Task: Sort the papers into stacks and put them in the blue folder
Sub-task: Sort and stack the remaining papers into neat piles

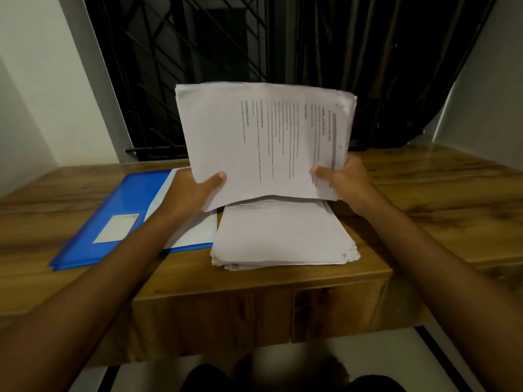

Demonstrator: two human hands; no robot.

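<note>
Wood-grain desk top point(424, 193) noted, set against a dark window with a black metal grille point(169, 80) and a dark curtain point(382, 66) to the right.

A sheaf of white printed sheets point(254, 137) is held raised above the desk, nearly upright, with its printed face towards the camera. It is gripped at its lower corners: left hand point(195, 190) with the thumb laid across the front, right hand point(345, 179) likewise, and the other fingers hidden behind the paper. A second stack of white papers point(283, 236) lies flat directly beneath, with ragged edges. A blue plastic folder point(121, 199) lies open just left of that stack, its inner edge touching or nearly so.

Orientation: the long axis of the sheaf runs left to right. The text lines run vertically in view, so the page heading is judged to point towards the right hand.

Step judged: squaring the sheaf. The lower edge should be tapped on a flat surface with both grips slackened so that the sheets settle flush. A quarter turn will be needed before filing, since the folder's long axis runs diagonally away.
</note>
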